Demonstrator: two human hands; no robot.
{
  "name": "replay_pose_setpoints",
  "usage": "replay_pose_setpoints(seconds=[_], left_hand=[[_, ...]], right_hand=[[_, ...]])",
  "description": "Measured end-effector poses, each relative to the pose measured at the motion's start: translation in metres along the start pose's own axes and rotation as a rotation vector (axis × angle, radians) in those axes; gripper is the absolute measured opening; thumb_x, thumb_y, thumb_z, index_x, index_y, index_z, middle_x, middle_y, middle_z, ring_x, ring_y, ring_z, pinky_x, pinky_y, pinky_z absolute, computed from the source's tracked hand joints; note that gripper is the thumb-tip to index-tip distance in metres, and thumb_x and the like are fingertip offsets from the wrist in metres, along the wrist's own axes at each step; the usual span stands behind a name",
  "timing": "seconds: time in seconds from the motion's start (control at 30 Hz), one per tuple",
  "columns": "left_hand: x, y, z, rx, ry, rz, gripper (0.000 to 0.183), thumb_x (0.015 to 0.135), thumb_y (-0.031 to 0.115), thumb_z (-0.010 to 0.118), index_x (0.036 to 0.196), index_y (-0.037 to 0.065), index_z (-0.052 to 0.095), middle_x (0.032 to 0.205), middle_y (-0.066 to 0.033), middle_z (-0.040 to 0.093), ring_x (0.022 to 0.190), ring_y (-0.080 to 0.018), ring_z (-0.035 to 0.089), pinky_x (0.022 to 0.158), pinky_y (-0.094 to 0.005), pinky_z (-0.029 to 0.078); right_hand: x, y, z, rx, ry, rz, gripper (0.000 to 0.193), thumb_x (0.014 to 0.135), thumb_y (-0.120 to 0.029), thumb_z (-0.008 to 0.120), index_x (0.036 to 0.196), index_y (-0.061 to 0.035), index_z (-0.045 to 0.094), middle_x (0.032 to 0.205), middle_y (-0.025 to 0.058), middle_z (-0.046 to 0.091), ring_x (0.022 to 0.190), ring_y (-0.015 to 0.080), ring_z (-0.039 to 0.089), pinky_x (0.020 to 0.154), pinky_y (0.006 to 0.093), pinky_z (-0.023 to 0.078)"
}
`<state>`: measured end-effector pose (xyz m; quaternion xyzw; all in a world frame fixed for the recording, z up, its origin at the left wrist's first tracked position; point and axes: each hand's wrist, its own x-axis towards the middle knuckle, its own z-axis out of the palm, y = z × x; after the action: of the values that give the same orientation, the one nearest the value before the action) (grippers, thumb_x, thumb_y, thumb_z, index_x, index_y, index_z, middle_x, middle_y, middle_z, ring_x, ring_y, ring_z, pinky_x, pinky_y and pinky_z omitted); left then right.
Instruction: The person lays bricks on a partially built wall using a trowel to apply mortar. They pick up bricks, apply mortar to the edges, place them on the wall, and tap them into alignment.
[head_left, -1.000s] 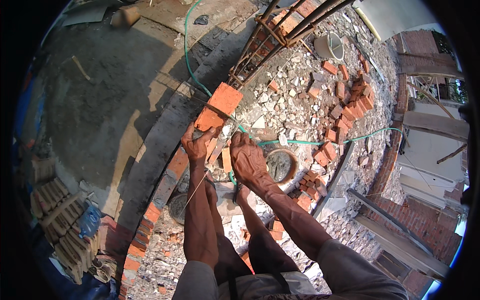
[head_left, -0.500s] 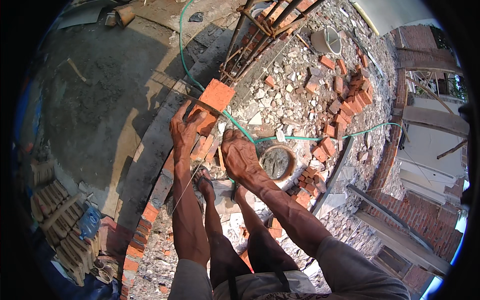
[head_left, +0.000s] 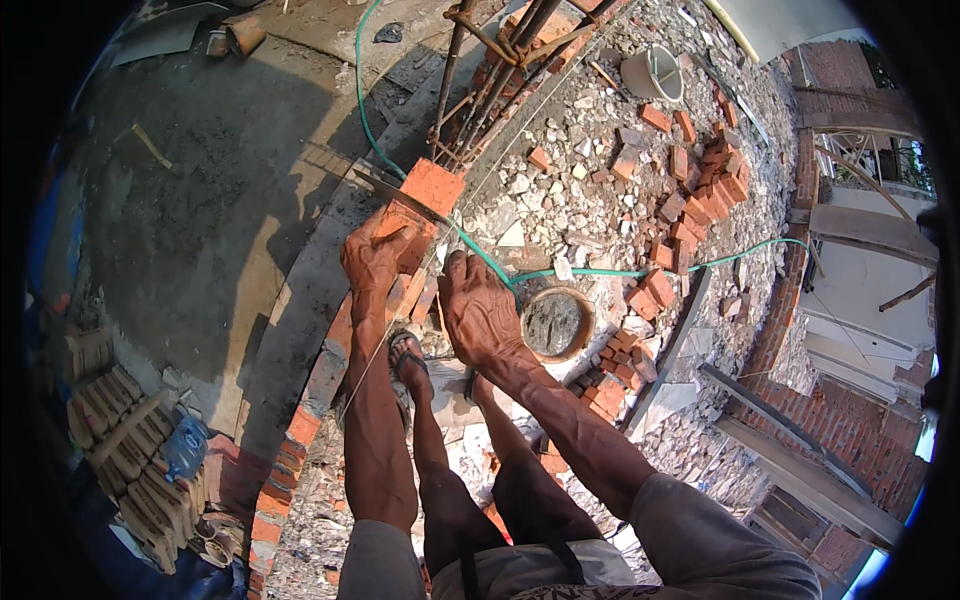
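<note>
An orange brick [head_left: 433,183] lies on top of the low brick wall [head_left: 303,425], near the foot of the rebar column [head_left: 492,85]. My left hand [head_left: 372,258] grips its near end, with fingers and thumb around the sides. Across the brick runs a narrow dark strip; whether it is a blade or a shadow I cannot tell. My right hand [head_left: 480,308] is closed just to the right of the wall, back of the hand up. Whatever its fingers hold is hidden. A green hose [head_left: 480,252] passes close beyond the right hand. A thin string stretches along the wall.
A round rimmed pit or ring [head_left: 587,325] is right of my right hand. Loose bricks [head_left: 715,195] lie heaped on rubble, near a white bucket [head_left: 652,75]. To the left are a grey floor [head_left: 190,200], stacked tiles [head_left: 150,490] and a blue plastic bottle [head_left: 184,448].
My left hand stays on the brick, and both have shifted only slightly in view. My right hand has turned a little and its forearm has dropped slightly leftward. The whole view has shifted a little.
</note>
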<state>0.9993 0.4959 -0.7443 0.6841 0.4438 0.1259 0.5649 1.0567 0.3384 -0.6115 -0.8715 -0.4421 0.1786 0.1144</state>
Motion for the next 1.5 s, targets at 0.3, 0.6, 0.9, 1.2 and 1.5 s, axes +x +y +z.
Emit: replay_pose_setpoints(seconds=[0.3,0.6,0.9,1.2,1.5], left_hand=[[0.007,-0.018,0.005,-0.153,0.000,0.076,0.069,0.069,0.037,0.083,0.125,0.003,0.062,0.105,-0.0250,0.068,0.095,-0.0365,0.067,0.080,-0.0490,0.053],[0.009,-0.021,-0.001,-0.083,-0.052,0.068,0.065,0.073,0.032,0.082,0.126,0.002,0.061,0.104,-0.0251,0.068,0.092,-0.0359,0.068,0.079,-0.0494,0.053],[0.004,-0.003,-0.006,-0.024,-0.073,0.027,0.068,0.070,0.034,0.083,0.126,0.001,0.061,0.101,-0.0271,0.068,0.091,-0.0359,0.068,0.079,-0.0516,0.052],[0.017,-0.034,0.000,-0.221,-0.063,0.032,0.072,0.068,0.036,0.085,0.126,0.001,0.061,0.110,-0.0276,0.066,0.096,-0.0368,0.066,0.083,-0.0520,0.052],[0.009,-0.013,-0.004,-0.414,-0.156,0.069,0.056,0.079,0.019,0.077,0.127,-0.003,0.059,0.109,-0.0131,0.068,0.093,-0.0192,0.064,0.084,-0.0326,0.052]], right_hand=[[-0.001,0.010,0.003,0.120,0.120,0.049,0.034,0.090,-0.017,0.049,0.113,0.0079,0.048,0.099,0.0328,0.055,0.083,0.0476,0.060,0.068,0.0516,0.049],[-0.004,0.010,0.008,-0.054,-0.093,0.053,0.031,0.088,-0.015,0.049,0.110,0.0083,0.048,0.098,0.0303,0.057,0.086,0.0456,0.060,0.071,0.0514,0.049],[-0.004,0.013,0.012,-0.064,0.011,0.006,0.032,0.081,-0.010,0.052,0.106,0.0094,0.048,0.089,0.0263,0.052,0.082,0.0412,0.056,0.068,0.0483,0.046],[-0.068,0.034,0.042,0.299,0.134,0.217,0.029,0.093,-0.024,0.054,0.097,0.0040,0.051,0.084,0.0258,0.058,0.075,0.0435,0.060,0.061,0.0506,0.045],[-0.234,0.188,0.172,0.795,-0.112,0.703,0.023,0.087,-0.020,0.063,0.077,0.0007,0.060,0.061,0.0092,0.059,0.051,0.0136,0.058,0.043,0.0338,0.045]])
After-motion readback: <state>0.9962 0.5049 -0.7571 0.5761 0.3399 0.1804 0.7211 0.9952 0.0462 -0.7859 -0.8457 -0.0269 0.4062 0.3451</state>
